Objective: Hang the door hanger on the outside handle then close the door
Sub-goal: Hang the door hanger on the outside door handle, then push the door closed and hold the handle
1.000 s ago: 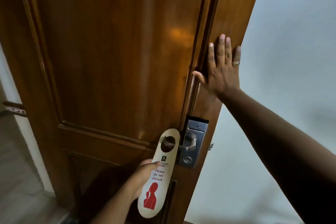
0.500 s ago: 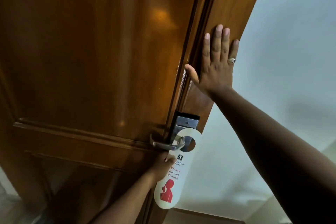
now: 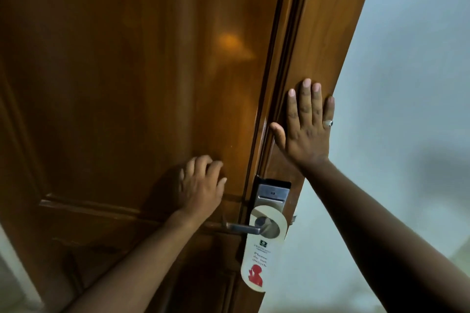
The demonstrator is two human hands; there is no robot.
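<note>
The door hanger (image 3: 262, 249) is hanging on the metal handle (image 3: 245, 228) in the lower centre of the frame, its round hole sitting over the handle's neck; no hand is touching it; red print is showing near its lower end. The handle is projecting from a silver lock plate (image 3: 272, 194) on the wooden door (image 3: 127, 84). The left hand (image 3: 201, 189) is resting on the door panel just left of the lock plate, fingers loosely curled and gripping nothing. The right hand (image 3: 306, 129) is lying flat against the door's edge strip at centre right, fingers extended together, holding nothing; a ring (image 3: 328, 123) is showing on one finger.
</note>
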